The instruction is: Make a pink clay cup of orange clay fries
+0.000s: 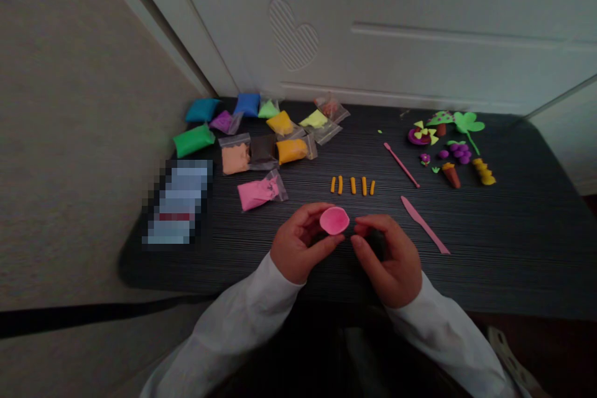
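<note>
My left hand (305,242) holds a small pink clay cup (334,221) between thumb and fingers, its hollow side facing up. Just to its right is my right hand (387,255), thumb and fingers apart with a gap between them and nothing held. Beyond the hands, several short orange clay strips (353,185) lie in a row on the dark table (298,267). A pink plastic clay knife (424,224) rests to the right, and a thin pink modelling tool (402,165) lies farther back.
Bags of coloured clay, including a pink one (259,191) and a green one (194,140), spread over the back left. A pixelated phone-like rectangle (180,202) lies at the left. Finished clay pieces, such as purple grapes (461,153) and a green flower (467,123), stand back right.
</note>
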The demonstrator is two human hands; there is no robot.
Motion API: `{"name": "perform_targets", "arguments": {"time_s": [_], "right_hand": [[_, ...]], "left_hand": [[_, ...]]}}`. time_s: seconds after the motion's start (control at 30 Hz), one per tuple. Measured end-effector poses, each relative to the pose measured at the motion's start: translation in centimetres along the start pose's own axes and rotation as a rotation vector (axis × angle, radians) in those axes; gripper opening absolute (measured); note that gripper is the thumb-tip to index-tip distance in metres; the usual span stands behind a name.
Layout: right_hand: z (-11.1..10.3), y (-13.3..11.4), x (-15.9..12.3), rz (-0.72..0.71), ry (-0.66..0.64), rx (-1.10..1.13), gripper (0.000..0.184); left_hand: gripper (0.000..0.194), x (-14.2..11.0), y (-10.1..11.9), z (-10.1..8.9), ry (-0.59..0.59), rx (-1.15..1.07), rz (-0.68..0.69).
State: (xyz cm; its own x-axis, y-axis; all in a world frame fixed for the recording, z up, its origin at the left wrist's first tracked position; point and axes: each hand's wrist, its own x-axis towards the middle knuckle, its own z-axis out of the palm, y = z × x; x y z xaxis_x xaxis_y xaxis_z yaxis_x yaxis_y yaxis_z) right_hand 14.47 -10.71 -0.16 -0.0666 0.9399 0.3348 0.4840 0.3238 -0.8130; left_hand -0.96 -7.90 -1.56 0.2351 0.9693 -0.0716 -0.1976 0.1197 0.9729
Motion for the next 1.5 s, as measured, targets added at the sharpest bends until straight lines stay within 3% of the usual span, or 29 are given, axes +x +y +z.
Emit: {"name": "perform_targets", "arguments": {"time_s": [0.2, 0.33, 0.53, 0.8, 1.0, 1.17, 1.5], "right_hand": [[-0.1, 0.1, 0.0, -0.138, 0.019, -0.059, 0.033], [0.2, 0.4, -0.1, -0.158, 0.010, -0.155, 0.032], [0.6, 1.1, -0.1, -0.184, -0.023, -0.267, 0.027], [0.5, 1.3, -0.1, -0.237, 0.000, -0.296, 0.026], [0.2, 0.9, 0.1, -0.231, -0.014, -0.237, 0.027], [0.1, 0.8, 0.2, -0.238, -0.007, -0.202, 0.024], [0.0, 0.4, 0.3, -0.229, 0.013, -0.149, 0.016]], "left_hand": [[0.035, -0.1, 0.0, -0.1, -0.053, 0.229, 0.162], [0.035, -0.1, -0.2, -0.5, -0.096, 0.357, 0.250], [0.036, -0.1, -0.2, -0.7, -0.125, 0.435, 0.270], [0.034, -0.4, -0.1, 0.0, -0.078, 0.142, 0.068], [0.030, -0.2, 0.1, -0.1, -0.079, 0.043, -0.053], [0.027, 0.0, 0.3, -0.3, -0.149, -0.083, -0.107], [0.026, 0.1, 0.4, -0.2, -0.145, -0.256, -0.166]]}}
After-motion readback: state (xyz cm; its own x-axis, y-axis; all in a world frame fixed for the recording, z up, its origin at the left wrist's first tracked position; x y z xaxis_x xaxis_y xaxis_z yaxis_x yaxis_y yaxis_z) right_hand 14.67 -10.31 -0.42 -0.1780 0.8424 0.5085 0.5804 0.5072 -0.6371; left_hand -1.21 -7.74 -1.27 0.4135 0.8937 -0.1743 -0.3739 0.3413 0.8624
